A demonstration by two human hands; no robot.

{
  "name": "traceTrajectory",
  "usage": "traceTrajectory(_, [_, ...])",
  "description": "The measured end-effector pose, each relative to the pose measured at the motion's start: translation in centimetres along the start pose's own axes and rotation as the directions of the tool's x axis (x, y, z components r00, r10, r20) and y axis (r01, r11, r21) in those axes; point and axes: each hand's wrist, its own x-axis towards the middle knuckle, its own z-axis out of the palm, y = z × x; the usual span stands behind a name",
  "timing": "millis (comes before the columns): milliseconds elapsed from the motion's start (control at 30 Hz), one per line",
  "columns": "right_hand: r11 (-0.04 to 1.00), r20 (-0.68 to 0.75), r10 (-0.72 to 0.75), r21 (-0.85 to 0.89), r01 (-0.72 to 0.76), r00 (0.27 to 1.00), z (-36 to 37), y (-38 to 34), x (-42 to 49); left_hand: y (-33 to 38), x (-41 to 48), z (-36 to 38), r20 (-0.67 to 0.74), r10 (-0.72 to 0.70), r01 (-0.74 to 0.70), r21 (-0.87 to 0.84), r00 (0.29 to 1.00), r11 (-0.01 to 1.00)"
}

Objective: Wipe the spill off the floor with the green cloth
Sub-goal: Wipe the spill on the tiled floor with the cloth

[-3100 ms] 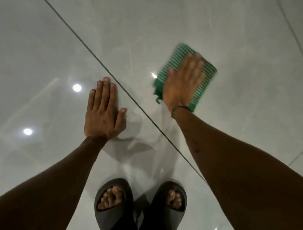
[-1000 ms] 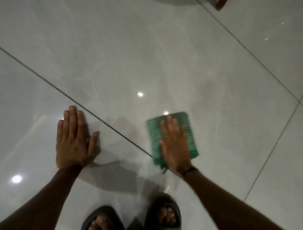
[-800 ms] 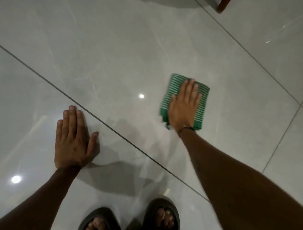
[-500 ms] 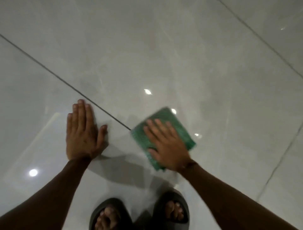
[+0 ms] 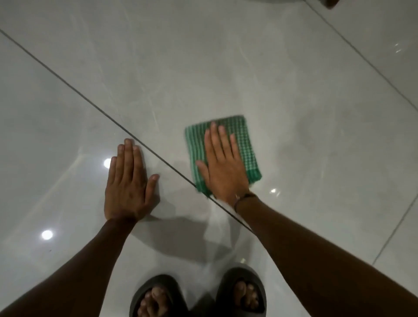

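Observation:
The green cloth (image 5: pixel 247 144), checked green and white and folded into a square, lies flat on the glossy grey tile floor (image 5: pixel 203 56). My right hand (image 5: pixel 222 167) presses on it palm down, fingers straight, covering its near left part. My left hand (image 5: pixel 127 183) rests flat on the bare floor to the left, across a dark grout line (image 5: pixel 172 168), and holds nothing. Faint dull smears (image 5: pixel 303 147) show on the tile to the right of the cloth. No distinct puddle is visible.
My feet in dark slide sandals (image 5: pixel 158 294) (image 5: pixel 242 289) stand at the bottom edge. More grout lines cross the floor at the right (image 5: pixel 395 228). A dark furniture foot (image 5: pixel 331 2) shows at the top right. Ceiling lights reflect off the tiles.
My right hand has slid the cloth forward and to the right, and the cloth has turned from slanted to nearly square with my view. My left hand stays planted on the floor.

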Motion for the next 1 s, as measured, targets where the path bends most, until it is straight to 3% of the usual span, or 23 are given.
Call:
traceTrajectory(67, [0.996, 0.055, -0.090, -0.015, 0.091, 0.994, 0.9, 2.1, -4.6, -0.3, 0.0, 0.4, -0.012, 0.007, -0.007, 0.004, 1.000, 1.000])
traceTrajectory(133, [0.999, 0.090, -0.044, -0.002, 0.044, 0.995, 0.8, 5.0, -6.5, -0.6, -0.1, 0.7, -0.022, 0.011, -0.011, 0.006, 1.000, 1.000])
traceTrajectory(233, [0.981, 0.021, 0.191, 0.002, -0.192, 0.981, -0.1, 6.8, -2.7, -0.8, -0.1, 1.0, -0.034, 0.022, -0.021, 0.012, 0.999, 1.000])
traceTrajectory(300, [0.917, -0.071, 0.398, 0.045, -0.396, 0.915, -0.9, 5.6, 2.4, -0.7, -0.1, 0.9, -0.033, 0.016, -0.015, 0.020, 0.999, 1.000])
traceTrajectory(367, [0.869, -0.060, 0.492, 0.087, -0.487, 0.868, -1.9, 3.3, 6.6, -0.7, -0.1, 0.7, -0.017, 0.027, -0.026, 0.025, 0.999, 0.999])
traceTrajectory(433, [0.920, -0.038, 0.387, 0.087, -0.383, 0.921, -1.8, 0.4, 8.0, -0.6, 0.0, 0.6, -0.010, 0.026, -0.026, 0.024, 1.000, 0.999])
traceTrajectory(500, [0.987, -0.022, 0.152, 0.063, -0.150, 0.988, -1.0, -2.3, 6.4, -0.8, 0.1, 0.6, -0.006, 0.017, -0.017, 0.022, 1.000, 1.000])
traceTrajectory(600, [0.991, 0.011, -0.129, 0.024, 0.129, 0.992, 0.9, -4.3, 0.8, -1.1, 0.1, 0.6, 0.042, 0.023, -0.024, 0.021, 0.999, 0.999])
traceTrajectory(800, [0.964, 0.152, -0.262, 0.092, 0.250, 0.953, 1.1, -2.5, -7.6, 0.6, -0.1, -1.9, 0.155, -0.050, 0.046, 0.031, 0.987, 0.998])
traceTrajectory(833, [0.971, 0.125, -0.213, 0.139, 0.196, 0.969, 0.5, -2.4, -7.9, 1.8, -0.6, -2.4, 0.126, -0.087, 0.082, 0.050, 0.988, 0.995])
traceTrajectory(900, [0.976, 0.035, 0.025, 0.216, -0.032, 0.999, -1.0, -2.6, -7.6, 4.7, -1.8, -3.0, 0.069, -0.172, 0.172, 0.010, 0.983, 0.985])
traceTrajectory(1000, [0.890, 0.104, 0.387, 0.219, -0.400, 0.916, -3.4, -2.8, -5.8, 9.4, -2.7, -3.2, 0.114, -0.309, 0.323, -0.134, 0.944, 0.937])
